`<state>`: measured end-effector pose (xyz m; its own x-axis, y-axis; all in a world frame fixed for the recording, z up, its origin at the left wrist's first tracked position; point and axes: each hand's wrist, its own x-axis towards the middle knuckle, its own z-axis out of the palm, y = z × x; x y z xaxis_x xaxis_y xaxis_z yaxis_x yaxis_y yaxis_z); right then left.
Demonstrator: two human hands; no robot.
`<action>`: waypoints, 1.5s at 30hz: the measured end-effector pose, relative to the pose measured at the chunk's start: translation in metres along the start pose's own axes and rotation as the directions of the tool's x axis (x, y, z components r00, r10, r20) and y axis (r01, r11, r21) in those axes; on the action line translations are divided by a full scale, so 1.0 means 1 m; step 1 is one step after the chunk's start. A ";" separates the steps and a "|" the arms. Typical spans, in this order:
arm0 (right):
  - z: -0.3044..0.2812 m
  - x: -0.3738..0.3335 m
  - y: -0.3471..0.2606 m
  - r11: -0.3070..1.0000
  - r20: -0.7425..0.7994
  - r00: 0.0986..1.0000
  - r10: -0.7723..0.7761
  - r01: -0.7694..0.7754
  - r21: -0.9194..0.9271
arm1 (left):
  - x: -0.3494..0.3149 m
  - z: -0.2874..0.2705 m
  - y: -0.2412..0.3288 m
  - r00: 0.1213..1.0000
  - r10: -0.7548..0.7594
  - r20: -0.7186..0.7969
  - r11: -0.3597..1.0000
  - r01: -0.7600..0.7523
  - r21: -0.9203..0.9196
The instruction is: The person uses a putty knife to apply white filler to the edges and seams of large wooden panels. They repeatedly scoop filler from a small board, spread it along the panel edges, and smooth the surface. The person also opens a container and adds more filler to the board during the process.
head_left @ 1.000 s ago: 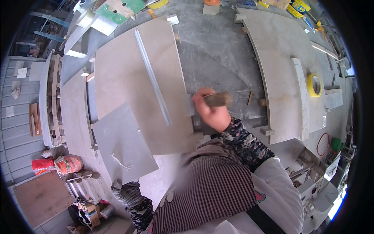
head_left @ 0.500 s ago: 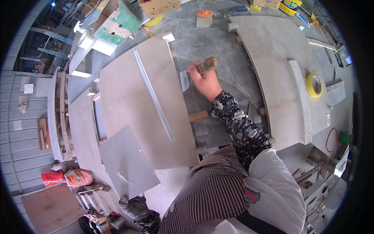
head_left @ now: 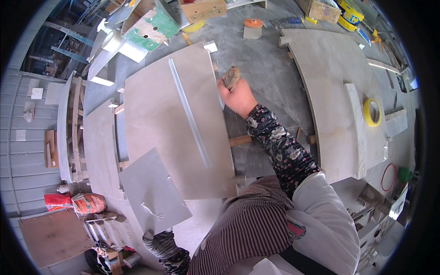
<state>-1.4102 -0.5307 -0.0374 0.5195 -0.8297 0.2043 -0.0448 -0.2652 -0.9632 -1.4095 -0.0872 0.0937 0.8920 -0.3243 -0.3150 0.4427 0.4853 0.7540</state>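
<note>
My right hand [head_left: 239, 97] is closed around the wooden handle of a putty knife [head_left: 232, 77]. The knife's blade is mostly hidden beside the right edge of a beige panel [head_left: 156, 119]. A narrow, pale straight strip [head_left: 187, 106] lies lengthwise on that panel. Low on the left, my left hand [head_left: 158, 243], in a grey glove, grips the bottom edge of a flat grey board [head_left: 153, 183]. A small streak of whitish paste [head_left: 151, 210] sits on the board; the left fingers are partly hidden beneath it.
Another beige panel [head_left: 334, 105] lies to the right, bearing a long narrow slab [head_left: 356, 133] and a yellow tape roll [head_left: 371, 112]. Wooden blocks [head_left: 240, 140] sit along the panel edges. At the back are an orange-handled scraper [head_left: 253, 27] and a green-and-white box [head_left: 151, 27].
My right hand has moved left with the putty knife, up to the beige panel's edge, and the handle has turned more upright. My left hand still holds the board; the whole view has shifted slightly.
</note>
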 end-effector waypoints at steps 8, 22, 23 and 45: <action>-0.019 0.007 -0.001 0.976 -0.047 0.999 0.002 0.008 0.218 | -0.001 0.014 -0.012 0.998 -0.017 0.059 0.999 0.019 -0.032; 0.000 0.008 0.000 0.998 0.047 0.999 0.000 0.003 -0.066 | -0.021 0.022 -0.027 0.997 0.070 -0.015 0.994 -0.071 -0.081; 0.001 0.010 -0.006 0.994 0.051 0.999 -0.013 0.019 -0.108 | -0.020 0.023 -0.028 0.998 0.066 -0.022 0.994 -0.067 -0.084; -0.076 -0.027 -0.169 0.813 0.748 0.320 -0.582 0.218 0.540 | 0.009 0.100 -0.076 0.989 0.043 0.142 0.999 -0.044 0.005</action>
<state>-1.4818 -0.5005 0.1332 0.8302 0.2561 0.4952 0.5373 -0.1310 -0.8331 -1.4439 -0.2085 0.0915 0.8881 -0.4154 -0.1969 0.4024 0.4955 0.7698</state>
